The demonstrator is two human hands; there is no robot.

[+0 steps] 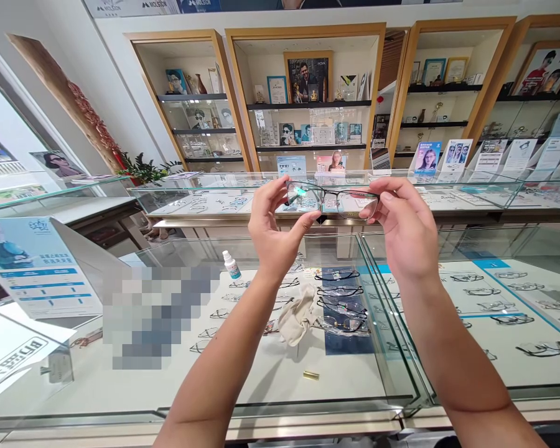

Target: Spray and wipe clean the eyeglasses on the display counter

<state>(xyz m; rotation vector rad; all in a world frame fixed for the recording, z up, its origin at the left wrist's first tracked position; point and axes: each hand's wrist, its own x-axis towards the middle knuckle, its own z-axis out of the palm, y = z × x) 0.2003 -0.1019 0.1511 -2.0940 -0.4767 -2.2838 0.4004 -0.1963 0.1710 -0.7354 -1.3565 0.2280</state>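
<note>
A pair of dark-framed eyeglasses is held up above the glass display case, its lenses side by side. My left hand grips the frame at its left end, thumb below and fingers above. At the right end, my right hand pinches the frame between thumb and fingers. Below them, on the case's glass top, lies a crumpled beige cloth. A small white bottle with a blue label stands left of the cloth. Nearer the front edge is a small gold-coloured cylinder.
Rows of eyeglasses lie inside the glass case. A folded sign stands at the left beside white papers. Behind are another glass counter with upright cards and wooden-framed wall shelves.
</note>
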